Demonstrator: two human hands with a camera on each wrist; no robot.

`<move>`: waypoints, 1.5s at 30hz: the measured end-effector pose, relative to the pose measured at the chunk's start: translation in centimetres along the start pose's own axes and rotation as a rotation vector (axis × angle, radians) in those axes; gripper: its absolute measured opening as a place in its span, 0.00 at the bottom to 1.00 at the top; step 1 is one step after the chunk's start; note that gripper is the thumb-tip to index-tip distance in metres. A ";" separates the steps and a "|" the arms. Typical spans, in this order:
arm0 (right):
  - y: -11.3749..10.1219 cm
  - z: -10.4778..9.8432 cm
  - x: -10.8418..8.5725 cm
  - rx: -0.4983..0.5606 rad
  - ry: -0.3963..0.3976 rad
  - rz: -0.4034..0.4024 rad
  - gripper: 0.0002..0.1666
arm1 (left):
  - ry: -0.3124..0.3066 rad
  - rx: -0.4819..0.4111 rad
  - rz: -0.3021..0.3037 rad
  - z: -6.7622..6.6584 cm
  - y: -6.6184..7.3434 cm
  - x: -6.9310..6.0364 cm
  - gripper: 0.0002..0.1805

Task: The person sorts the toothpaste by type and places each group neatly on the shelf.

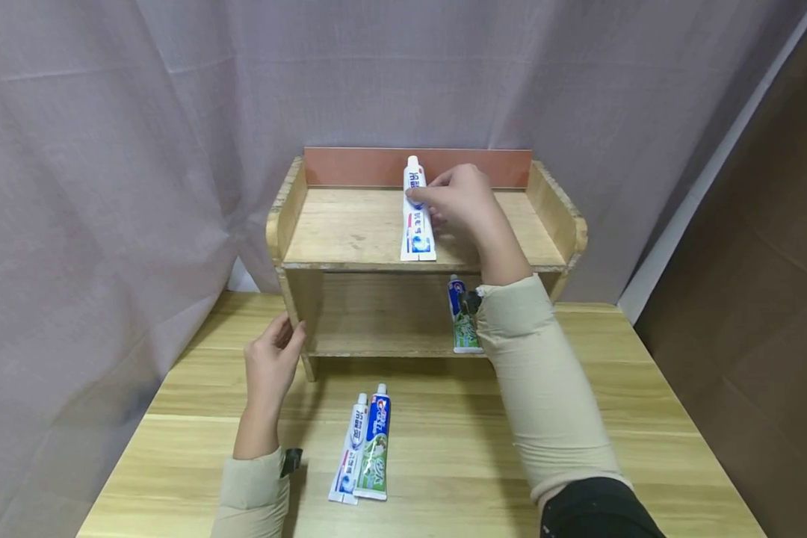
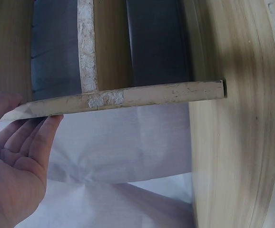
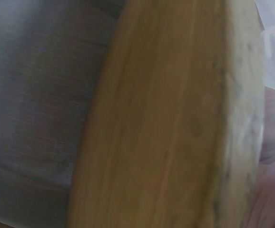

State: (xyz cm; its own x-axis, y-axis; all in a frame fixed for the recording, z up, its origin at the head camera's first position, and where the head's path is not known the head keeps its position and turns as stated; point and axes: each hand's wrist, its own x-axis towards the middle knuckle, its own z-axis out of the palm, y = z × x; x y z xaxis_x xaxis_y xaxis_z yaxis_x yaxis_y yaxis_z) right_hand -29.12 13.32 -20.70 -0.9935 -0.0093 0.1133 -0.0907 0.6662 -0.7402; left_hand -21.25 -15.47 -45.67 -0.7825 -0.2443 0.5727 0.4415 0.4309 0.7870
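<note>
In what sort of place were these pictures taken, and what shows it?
Probably an indoor corner set up for recording: a greyish cloth hangs behind a wooden table, where a small shelf stands with two toothpaste tubes lying in front of it.

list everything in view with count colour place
table: 1, yellowish, foreground
shelf unit: 1, pale wood, on table
back panel: 1, reddish, unit's rear
white tubes: 2, mostly white, one held, one on table
green tubes: 2, green and blue, lower shelf and table
curtain: 1, greyish, behind
side backdrop: 1, brown, right
wrist devices: 2, black, cuffs
sleeves: 2, beige, right partly black, forearms
left hand: 1, bare, gripping unit's left side
right hand: 1, bare, pinching white tube
</note>
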 end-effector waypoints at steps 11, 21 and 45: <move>0.3 0.2 0.4 0.019 0.021 0.021 0.23 | -0.009 0.018 0.001 -0.1 0.1 0.0 0.13; 1.4 0.2 0.4 -0.020 -0.010 0.011 0.23 | -0.015 0.025 -0.003 0.1 0.1 -0.2 0.14; 2.0 0.0 -0.6 -0.034 0.040 -0.029 0.26 | -0.017 0.025 0.013 0.5 0.2 0.0 0.13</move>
State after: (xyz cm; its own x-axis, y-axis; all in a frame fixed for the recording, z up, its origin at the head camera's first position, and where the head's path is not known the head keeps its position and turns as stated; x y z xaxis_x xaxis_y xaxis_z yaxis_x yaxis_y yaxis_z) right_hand -28.75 14.64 -22.29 -0.9869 0.0000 0.1611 -0.1165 0.6907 -0.7137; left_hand -21.34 -14.94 -45.60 -0.7844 -0.2240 0.5784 0.4403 0.4556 0.7736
